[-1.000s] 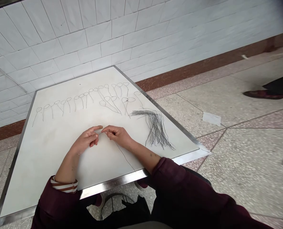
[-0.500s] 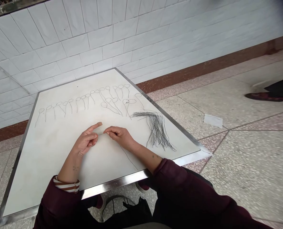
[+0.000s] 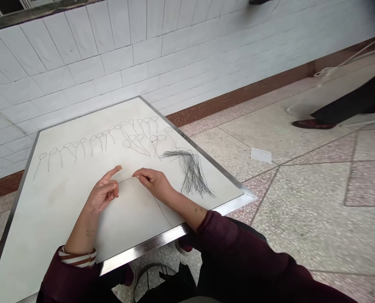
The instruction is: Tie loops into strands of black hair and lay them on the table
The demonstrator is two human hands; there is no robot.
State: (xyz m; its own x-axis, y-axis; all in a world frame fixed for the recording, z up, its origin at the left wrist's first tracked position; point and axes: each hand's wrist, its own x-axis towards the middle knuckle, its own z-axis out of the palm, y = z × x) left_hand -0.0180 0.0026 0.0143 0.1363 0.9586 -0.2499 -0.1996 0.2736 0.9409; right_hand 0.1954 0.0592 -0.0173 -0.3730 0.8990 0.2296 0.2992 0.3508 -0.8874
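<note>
A thin dark wire [image 3: 163, 211] runs between my two hands above the white tabletop, its tail trailing toward the front edge. My left hand [image 3: 104, 191] pinches one end between thumb and curled fingers, with a taped-looking index finger stretched out. My right hand [image 3: 152, 182] pinches the wire a short way along. Behind my hands lie several looped wires [image 3: 93, 138] in a row, each with a round loop at one end. A loose bundle of straight dark wires [image 3: 195, 172] rests to the right of my right hand.
The white table [image 3: 61, 219] has a metal rim and stands near a tiled wall [image 3: 181, 54]. On the floor to the right lies a white piece of paper [image 3: 261, 155]. Farther right, another person's leg and shoe [image 3: 315, 123] show.
My view has shifted, so the table sits farther left and more of the other person's leg shows. My hands are slightly farther apart, with more wire showing between them.
</note>
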